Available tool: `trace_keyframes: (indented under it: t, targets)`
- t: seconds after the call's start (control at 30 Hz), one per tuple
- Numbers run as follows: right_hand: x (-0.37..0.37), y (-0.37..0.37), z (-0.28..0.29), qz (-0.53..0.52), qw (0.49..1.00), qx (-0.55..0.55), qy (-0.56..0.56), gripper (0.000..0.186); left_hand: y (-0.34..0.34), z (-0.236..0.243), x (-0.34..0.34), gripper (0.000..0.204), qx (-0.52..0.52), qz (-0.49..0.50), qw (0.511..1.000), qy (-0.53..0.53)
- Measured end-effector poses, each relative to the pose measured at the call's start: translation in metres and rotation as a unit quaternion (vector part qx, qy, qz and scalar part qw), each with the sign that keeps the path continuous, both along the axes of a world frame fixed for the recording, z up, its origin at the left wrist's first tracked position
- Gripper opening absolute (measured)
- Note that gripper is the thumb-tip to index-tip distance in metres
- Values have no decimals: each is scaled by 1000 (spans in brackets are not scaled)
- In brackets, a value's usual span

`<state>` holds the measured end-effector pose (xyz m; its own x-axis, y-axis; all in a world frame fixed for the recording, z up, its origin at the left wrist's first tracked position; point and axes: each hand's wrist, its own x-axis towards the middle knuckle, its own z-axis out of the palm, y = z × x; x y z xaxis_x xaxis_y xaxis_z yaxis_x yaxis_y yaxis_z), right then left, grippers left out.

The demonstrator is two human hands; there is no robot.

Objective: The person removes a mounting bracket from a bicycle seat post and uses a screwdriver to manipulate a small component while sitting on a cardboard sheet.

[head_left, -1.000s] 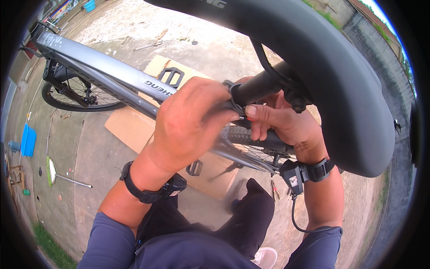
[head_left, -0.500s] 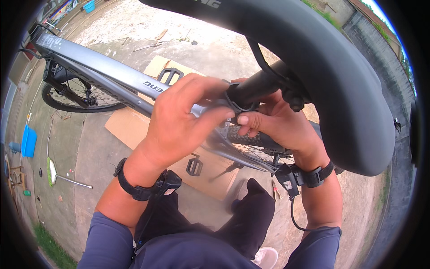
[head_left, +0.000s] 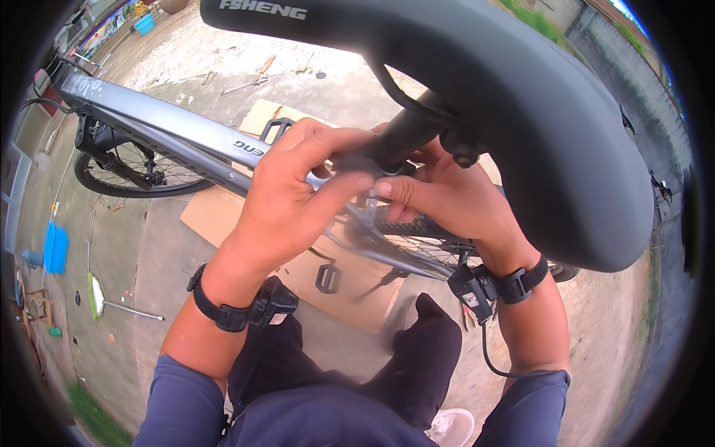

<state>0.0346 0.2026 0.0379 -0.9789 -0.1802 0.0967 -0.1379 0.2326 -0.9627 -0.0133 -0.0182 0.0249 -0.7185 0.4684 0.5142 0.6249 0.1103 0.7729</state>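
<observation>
A silver-grey bicycle frame (head_left: 175, 115) runs across in front of me, with a large black saddle (head_left: 514, 112) above it at the right. Under the saddle, the black seatpost (head_left: 406, 139) slants down to the frame. My left hand (head_left: 287, 190) curls round the near-left side of a dark seatpost clamp (head_left: 365, 165), its thumb and fingers on the ring. From the other side my right hand (head_left: 465, 201) pinches the same clamp, its thumb close to the left thumb. The right fingers are partly hidden behind the post. Both wrists carry black straps with small devices.
Cardboard (head_left: 357, 302) lies on the concrete beneath the bicycle, near a pedal (head_left: 328, 278). Pliers (head_left: 468, 317) rest on the ground by my right forearm. A blue basin (head_left: 56, 247) and a green-bristled brush (head_left: 95, 296) are at the left. A grey wall (head_left: 625, 82) stands right.
The clamp ring, earlier tilted and visible round the seatpost, now sits lower against the frame, more covered by my fingers. The saddle and both hands appear shifted slightly left in view.
</observation>
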Motion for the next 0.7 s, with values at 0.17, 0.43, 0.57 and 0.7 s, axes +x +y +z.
trace_keyframes:
  t: [0.17, 0.43, 0.57, 0.7]
  targets:
    - [1, -13, 17, -4, 999, -35, -17, 56, -5, -2, -5, 45, -12, 23, 1000, -2]
    - [5, -9, 18, 6, 997, -76, -3, 57, -6, -14, -20, 42, 39, -36, 989, -137]
    - [6, -12, 16, 9, 996, -89, 2, 57, -7, -12, -25, 38, 67, -60, 983, -161]
    - [5, -12, 8, 7, 994, -104, 10, 58, -6, -16, -27, 36, 103, -87, 977, -168]
